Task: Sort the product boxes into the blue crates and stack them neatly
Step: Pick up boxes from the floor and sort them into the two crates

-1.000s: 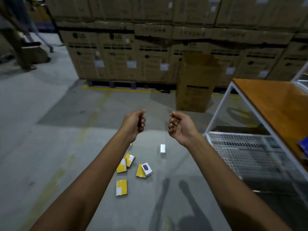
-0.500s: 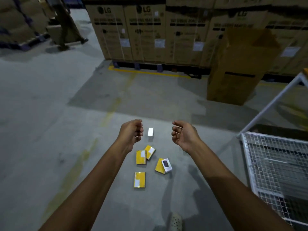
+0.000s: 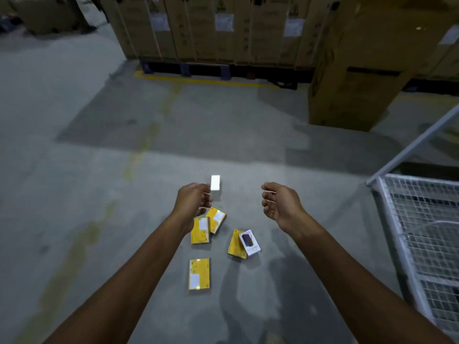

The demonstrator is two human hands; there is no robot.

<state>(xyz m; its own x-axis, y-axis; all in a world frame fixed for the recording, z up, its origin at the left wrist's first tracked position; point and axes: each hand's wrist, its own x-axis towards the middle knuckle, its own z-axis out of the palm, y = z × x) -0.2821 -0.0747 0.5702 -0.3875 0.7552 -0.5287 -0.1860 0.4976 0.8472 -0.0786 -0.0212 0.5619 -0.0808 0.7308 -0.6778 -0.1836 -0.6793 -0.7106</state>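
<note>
Six boxes [image 3: 199, 274]: we are counting them all lying loose on the floor [image 3: 99, 194], below and between our two forearms.
Done so far: nothing that we are able to see; no box is sitting in a crate, and none is being carried.
Left to do: we are judging the whole job to be ahead of us, picking up, sorting and stacking alike.
Crates: no blue crate is showing in this view (so we are not able to say where the boxes are going).
Left hand [image 3: 193, 203]: it is hovering above the pile with its fingers loosely curled, holding nothing.
Right hand [image 3: 280, 204]: it is hanging level with the left, palm turned inward, fingers half bent, likewise empty.
Yellow boxes [image 3: 200, 230]: four are lying there, flat slim cartons with pale labels; two are touching under the left wrist, one is lying alone nearest us.
White box [image 3: 215, 186]: it is standing on end, farthest from us, showing just past the left fingertips.
Printed box [image 3: 249, 242]: white with a dark picture, it is resting tilted against the fourth yellow one.
Around us: a wire cage [image 3: 422, 232] is standing at the right, and big brown cartons [image 3: 198, 26] are lining the back.
</note>
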